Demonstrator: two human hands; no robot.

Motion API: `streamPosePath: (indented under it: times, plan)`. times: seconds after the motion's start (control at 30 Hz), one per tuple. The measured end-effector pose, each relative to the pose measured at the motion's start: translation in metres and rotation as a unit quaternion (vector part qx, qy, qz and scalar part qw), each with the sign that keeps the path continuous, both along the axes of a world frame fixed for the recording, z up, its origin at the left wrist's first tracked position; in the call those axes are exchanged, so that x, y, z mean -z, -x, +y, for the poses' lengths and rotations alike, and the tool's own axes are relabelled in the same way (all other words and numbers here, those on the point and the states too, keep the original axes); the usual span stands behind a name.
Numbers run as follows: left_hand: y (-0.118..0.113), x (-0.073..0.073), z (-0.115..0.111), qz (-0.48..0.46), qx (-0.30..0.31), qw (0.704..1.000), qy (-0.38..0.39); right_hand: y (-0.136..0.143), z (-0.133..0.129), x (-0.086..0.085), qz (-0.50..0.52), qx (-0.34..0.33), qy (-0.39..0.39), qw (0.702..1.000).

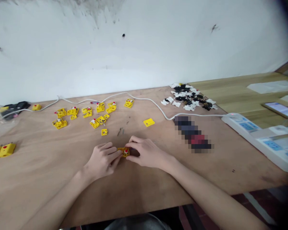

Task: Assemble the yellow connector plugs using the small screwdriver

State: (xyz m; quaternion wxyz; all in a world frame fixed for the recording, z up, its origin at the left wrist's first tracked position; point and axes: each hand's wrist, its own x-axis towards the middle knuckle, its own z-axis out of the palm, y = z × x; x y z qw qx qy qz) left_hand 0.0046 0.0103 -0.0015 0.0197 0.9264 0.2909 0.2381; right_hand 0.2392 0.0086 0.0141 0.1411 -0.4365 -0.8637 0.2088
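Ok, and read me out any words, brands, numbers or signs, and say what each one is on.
No text can be read.
Phone: screen lit, but too blurred to read.
Power strip: any marks on its blue panels are too small.
Dark item on the table: pixelated, cannot tell.

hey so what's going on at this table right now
A person has both hands on one small open yellow case with a red part on it, the left hand at one end and the right hand at the other. Beyond them lie more open yellow cases and a flat yellow piece. Farther right are a pile of black and white pieces and a power strip.
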Motion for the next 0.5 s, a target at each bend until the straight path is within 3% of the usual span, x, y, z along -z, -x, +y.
streamPosePath:
  times: [0.5]
  plan:
    - [0.0009, 0.0038, -0.0086, -0.006, -0.022, 1.0, -0.009, 0.0064, -0.0062, 0.0024, 0.02, 0.022, -0.01, 1.0]
